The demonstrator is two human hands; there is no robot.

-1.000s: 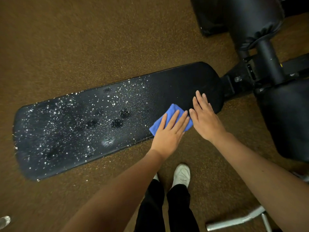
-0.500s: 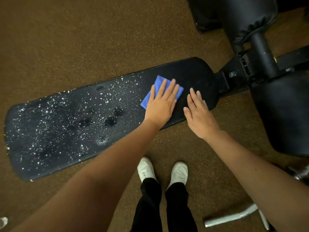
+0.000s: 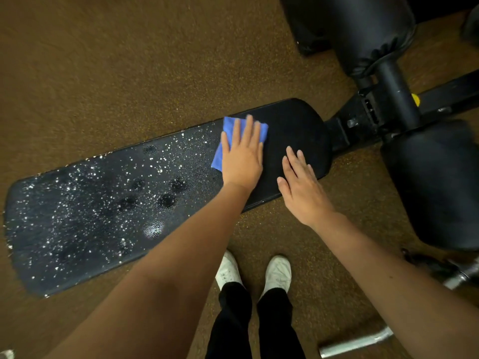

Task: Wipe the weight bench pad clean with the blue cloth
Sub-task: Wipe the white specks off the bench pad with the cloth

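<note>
Both hands flat: left hand presses folded blue cloth mid-wipe on black padded bench pad; right hand braces, holding nothing; speckled stretch next.

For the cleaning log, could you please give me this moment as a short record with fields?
left hand: flat, pressing the blue cloth onto the pad
right hand: flat, fingers straight, resting bare on the pad beside it
weight bench pad: dark and free of specks at the end near the frame
specks: white specks and wet blotches cover the rest of the pad, out to the far end
floor: brown carpet
progress: only the end near the frame looks wiped
</note>
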